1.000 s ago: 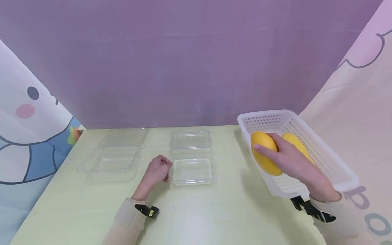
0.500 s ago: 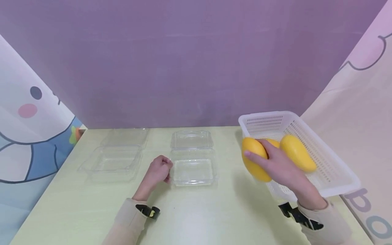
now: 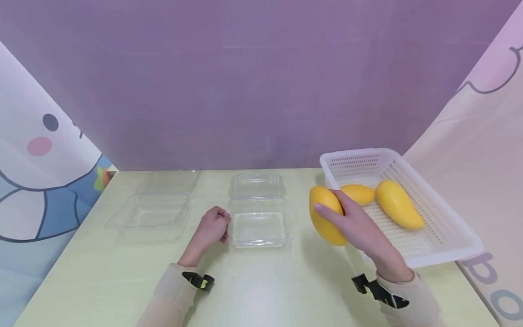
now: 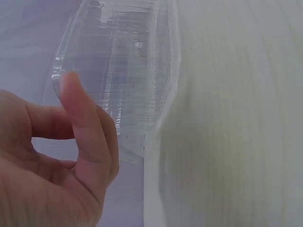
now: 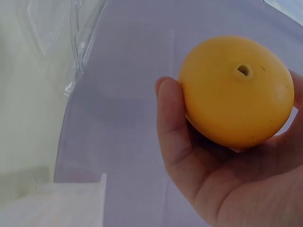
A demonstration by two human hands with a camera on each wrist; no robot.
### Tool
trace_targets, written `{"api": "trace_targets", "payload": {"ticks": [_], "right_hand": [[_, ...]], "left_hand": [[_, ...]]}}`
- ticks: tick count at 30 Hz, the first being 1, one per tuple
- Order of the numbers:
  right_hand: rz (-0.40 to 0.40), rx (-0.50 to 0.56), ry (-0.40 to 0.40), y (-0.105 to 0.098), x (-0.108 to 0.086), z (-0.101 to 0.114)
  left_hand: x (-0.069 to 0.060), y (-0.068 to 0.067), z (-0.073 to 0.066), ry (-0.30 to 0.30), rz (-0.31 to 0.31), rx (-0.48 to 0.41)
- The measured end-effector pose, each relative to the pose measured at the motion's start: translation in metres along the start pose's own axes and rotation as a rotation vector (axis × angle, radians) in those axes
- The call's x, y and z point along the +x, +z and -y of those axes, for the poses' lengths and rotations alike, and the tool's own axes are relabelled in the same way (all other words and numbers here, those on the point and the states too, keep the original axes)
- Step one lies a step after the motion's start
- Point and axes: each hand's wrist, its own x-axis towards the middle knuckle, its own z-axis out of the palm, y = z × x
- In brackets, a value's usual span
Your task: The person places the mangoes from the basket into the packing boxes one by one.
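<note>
My right hand [image 3: 347, 221] grips a yellow mango [image 3: 327, 215] and holds it above the table, left of the white basket. In the right wrist view, the mango's stem end [image 5: 244, 70] faces the camera, with fingers on both sides. My left hand [image 3: 213, 225] is at the left edge of an open clear plastic clamshell container [image 3: 259, 229], its fingers curled. In the left wrist view, a fingertip [image 4: 71, 85] lies at the container's rim and the thumb's tip is hidden behind the fingers. The container's lid [image 3: 257, 186] is folded back.
A white perforated basket [image 3: 449, 254] at the right holds two mangoes [image 3: 398, 204]. A second open clear clamshell container [image 3: 153, 213] stands to the left. A purple cloth wall [image 3: 253, 91] rises behind the pale table [image 3: 253, 290].
My right hand has carried the mango leftward out of the basket and over the table, bringing the mangoes left inside into view. The left hand has stayed at the container.
</note>
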Motion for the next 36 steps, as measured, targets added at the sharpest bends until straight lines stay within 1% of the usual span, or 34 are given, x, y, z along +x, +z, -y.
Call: {"api": "trace_targets", "payload": {"ticks": [9, 13, 19, 25, 36], "right_hand": [[-0.016, 0.058, 0.007, 0.017, 0.009, -0.004], [-0.010, 0.082, 0.002, 0.023, 0.013, -0.005], [0.010, 0.129, -0.019, 0.035, 0.022, -0.004], [0.015, 0.159, -0.037, 0.044, 0.026, 0.002], [0.039, 0.161, 0.007, 0.062, 0.038, 0.010]], "left_hand": [[-0.001, 0.000, -0.001, -0.007, 0.008, -0.004], [0.000, 0.001, 0.000, -0.005, 0.013, -0.007], [-0.001, 0.001, 0.000, 0.002, 0.010, -0.009], [-0.001, 0.001, 0.000, -0.001, 0.009, -0.006], [0.000, 0.001, 0.001, 0.007, 0.008, 0.010]]}}
